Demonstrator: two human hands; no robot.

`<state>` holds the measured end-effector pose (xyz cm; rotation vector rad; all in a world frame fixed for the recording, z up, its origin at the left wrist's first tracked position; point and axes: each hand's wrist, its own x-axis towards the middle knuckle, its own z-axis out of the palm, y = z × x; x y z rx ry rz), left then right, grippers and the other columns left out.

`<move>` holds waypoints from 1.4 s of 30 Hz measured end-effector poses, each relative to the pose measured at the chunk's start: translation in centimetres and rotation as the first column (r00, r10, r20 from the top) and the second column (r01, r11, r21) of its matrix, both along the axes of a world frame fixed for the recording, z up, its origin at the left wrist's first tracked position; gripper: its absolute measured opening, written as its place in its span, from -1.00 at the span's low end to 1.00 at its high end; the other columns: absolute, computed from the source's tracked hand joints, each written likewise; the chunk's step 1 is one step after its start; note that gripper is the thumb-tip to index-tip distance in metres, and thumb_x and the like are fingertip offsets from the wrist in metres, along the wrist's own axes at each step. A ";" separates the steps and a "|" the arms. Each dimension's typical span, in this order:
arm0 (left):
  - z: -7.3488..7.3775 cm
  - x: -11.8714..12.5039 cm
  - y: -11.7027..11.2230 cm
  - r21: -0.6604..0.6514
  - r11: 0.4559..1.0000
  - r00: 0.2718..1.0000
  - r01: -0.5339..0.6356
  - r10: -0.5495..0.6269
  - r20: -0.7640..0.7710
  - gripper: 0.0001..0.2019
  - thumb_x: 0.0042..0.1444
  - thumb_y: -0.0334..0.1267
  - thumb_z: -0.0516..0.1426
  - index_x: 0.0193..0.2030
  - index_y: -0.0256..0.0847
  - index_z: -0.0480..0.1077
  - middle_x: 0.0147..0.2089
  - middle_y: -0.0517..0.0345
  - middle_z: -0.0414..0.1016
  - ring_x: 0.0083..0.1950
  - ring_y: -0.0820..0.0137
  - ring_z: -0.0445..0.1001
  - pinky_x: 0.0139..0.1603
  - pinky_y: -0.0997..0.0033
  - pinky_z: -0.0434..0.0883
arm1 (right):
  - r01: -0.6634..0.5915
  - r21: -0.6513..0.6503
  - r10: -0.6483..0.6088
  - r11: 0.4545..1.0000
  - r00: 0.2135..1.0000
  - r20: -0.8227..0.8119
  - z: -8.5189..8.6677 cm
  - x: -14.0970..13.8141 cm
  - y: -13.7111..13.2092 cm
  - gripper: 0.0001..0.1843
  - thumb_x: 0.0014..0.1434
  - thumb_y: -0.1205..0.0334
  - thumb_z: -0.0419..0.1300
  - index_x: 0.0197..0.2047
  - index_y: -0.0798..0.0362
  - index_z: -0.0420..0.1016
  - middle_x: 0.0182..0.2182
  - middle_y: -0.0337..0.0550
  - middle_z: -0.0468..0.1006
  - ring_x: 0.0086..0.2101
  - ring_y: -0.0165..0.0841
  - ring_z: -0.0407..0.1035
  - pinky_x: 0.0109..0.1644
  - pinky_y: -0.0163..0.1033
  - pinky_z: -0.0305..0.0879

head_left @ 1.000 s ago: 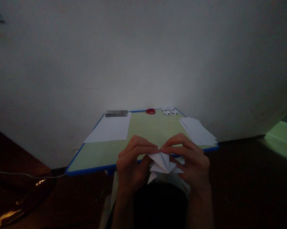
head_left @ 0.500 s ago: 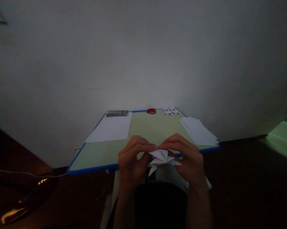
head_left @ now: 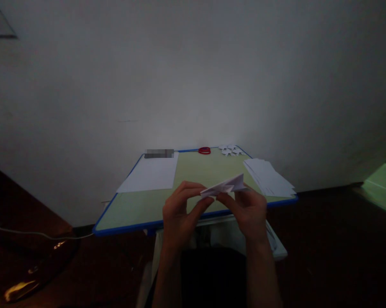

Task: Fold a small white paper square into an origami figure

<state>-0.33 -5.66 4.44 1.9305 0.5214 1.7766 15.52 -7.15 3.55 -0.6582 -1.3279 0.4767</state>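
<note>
Head cam: folded white paper piece [head_left: 221, 188] just got tipped nearly edge-on, so looks like another side's being handled now, left hand [head_left: 182, 209] and right hand [head_left: 251, 209] both pinching it near the pale green tabletop [head_left: 197, 171]

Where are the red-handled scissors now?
In the head view, the scissors lie at the far edge of the table, left of the folded paper pieces.

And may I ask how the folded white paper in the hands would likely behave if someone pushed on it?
The folded paper is probably light, being small between the left hand and right hand. Its layered folds suggest more stiffness than one flat sheet, but its thin pointed ends would likely bend or crumple.
</note>
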 end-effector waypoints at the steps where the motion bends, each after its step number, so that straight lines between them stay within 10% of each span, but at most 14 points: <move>1: 0.0 0.1 0.0 -0.010 1.000 1.000 -0.006 0.006 0.015 -0.88 0.14 -0.40 0.33 -0.20 -0.14 0.56 -0.22 0.12 0.58 -0.18 0.35 0.54 -0.14 0.32 0.48 | -0.024 -0.023 0.023 0.999 1.000 -0.015 -0.2 -0.2 0.2 -0.91 0.17 0.23 0.43 -0.23 -0.02 0.65 -0.28 -0.18 0.66 -0.24 -0.26 0.54 -0.10 -0.16 0.47; 10: -0.7 -0.2 0.8 -0.224 0.974 1.000 -0.017 0.019 0.003 -0.92 0.25 -0.27 0.26 -0.24 -0.21 0.51 -0.29 0.12 0.51 -0.23 0.38 0.48 -0.22 0.40 0.44 | -0.187 -0.148 0.176 0.971 0.981 -0.082 -0.4 0.3 0.3 -0.58 0.13 0.13 0.46 0.06 -0.07 0.60 -0.11 -0.15 0.65 -0.13 -0.26 0.53 -0.05 -0.21 0.47; 23: -0.7 0.3 1.1 -0.315 0.934 0.974 0.169 -0.109 0.198 -0.95 0.19 -0.29 0.30 -0.27 -0.18 0.54 -0.31 0.20 0.55 -0.22 0.44 0.52 -0.14 0.48 0.47 | -0.130 -0.196 0.109 0.972 0.987 -0.117 0.2 0.0 0.6 -0.88 0.14 0.23 0.44 -0.23 -0.05 0.64 -0.36 -0.27 0.60 -0.35 -0.36 0.44 -0.25 -0.30 0.37; 42: -1.3 0.6 1.8 -0.337 0.941 0.989 -0.029 0.076 0.126 -0.71 0.19 -0.07 0.29 -0.38 -0.22 0.40 -0.42 0.23 0.41 -0.37 0.46 0.37 -0.34 0.52 0.33 | 0.000 -0.254 -0.002 0.967 1.000 -0.008 -0.2 0.0 0.9 -0.91 0.09 0.20 0.49 -0.28 -0.10 0.74 -0.36 -0.25 0.70 -0.34 -0.32 0.52 -0.21 -0.26 0.38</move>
